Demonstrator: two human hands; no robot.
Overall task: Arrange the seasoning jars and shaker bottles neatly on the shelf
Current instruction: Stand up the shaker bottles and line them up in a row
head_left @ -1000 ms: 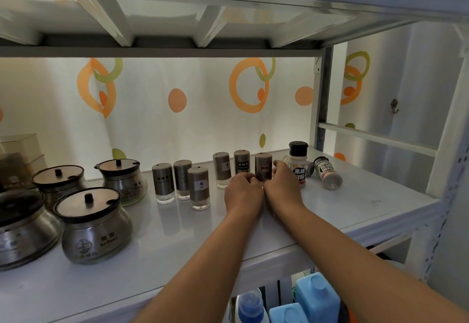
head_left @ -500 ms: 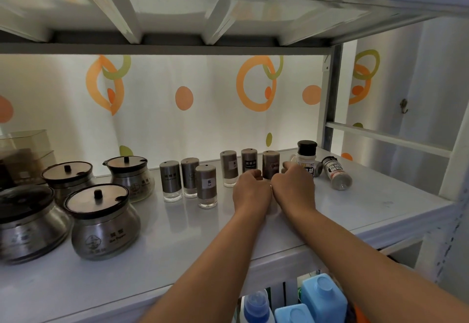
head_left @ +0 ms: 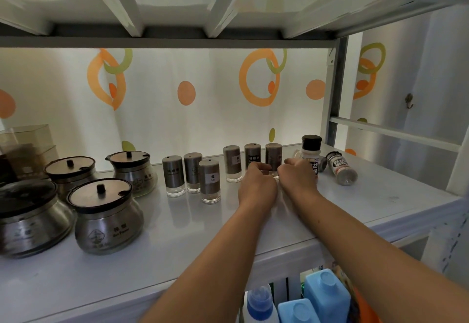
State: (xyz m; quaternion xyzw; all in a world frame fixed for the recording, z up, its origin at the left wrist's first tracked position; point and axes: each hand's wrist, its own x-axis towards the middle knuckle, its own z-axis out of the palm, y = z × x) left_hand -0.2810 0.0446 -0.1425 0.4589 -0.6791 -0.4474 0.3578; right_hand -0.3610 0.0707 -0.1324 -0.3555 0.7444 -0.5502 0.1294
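Six steel-sleeved shakers stand on the white shelf point(head_left: 380, 195): three at left point(head_left: 172, 175) point(head_left: 193, 171) point(head_left: 209, 180) and three further back point(head_left: 231, 161) point(head_left: 252, 155) point(head_left: 274, 155). My left hand point(head_left: 256, 188) and my right hand point(head_left: 298, 181) meet at the base of the rightmost steel shaker, with curled fingers pinching it from either side. Just behind my right hand a black-capped pepper bottle point(head_left: 311, 150) stands upright. A second pepper bottle point(head_left: 341, 167) lies on its side at the right. Several steel seasoning jars with lids point(head_left: 106, 218) point(head_left: 134, 173) point(head_left: 71, 175) sit at left.
A large steel pot point(head_left: 28, 218) and a clear plastic box point(head_left: 25, 145) fill the far left. The shelf post point(head_left: 336, 89) rises at back right. Blue detergent bottles point(head_left: 327, 294) stand on the level below. The upper shelf hangs low overhead.
Both hands stay at the base of the rightmost steel shaker and have drawn slightly apart. The view has shifted a little.
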